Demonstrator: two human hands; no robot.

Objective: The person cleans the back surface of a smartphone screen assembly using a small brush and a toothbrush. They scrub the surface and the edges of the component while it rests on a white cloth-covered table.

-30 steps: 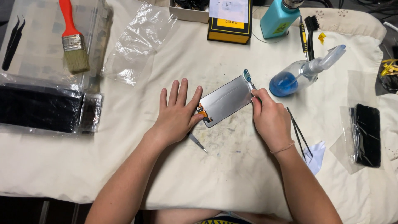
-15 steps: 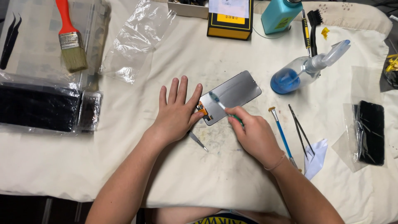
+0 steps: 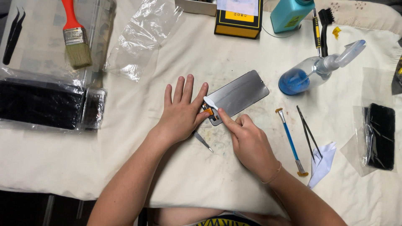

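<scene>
Left hand (image 3: 181, 114) is lying flat, fingers spread, on the cloth-covered table (image 3: 125, 138), thumb touching the grey phone screen (image 3: 238, 96). Right hand (image 3: 250, 142) is loosely curled, holding nothing, index fingertip pressing the screen's near corner. Blue-handled tool (image 3: 289, 141) is lying nearby.

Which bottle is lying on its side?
The clear spray bottle holding blue liquid, right of the phone screen. The teal bottle at the top edge stands upright.
</scene>
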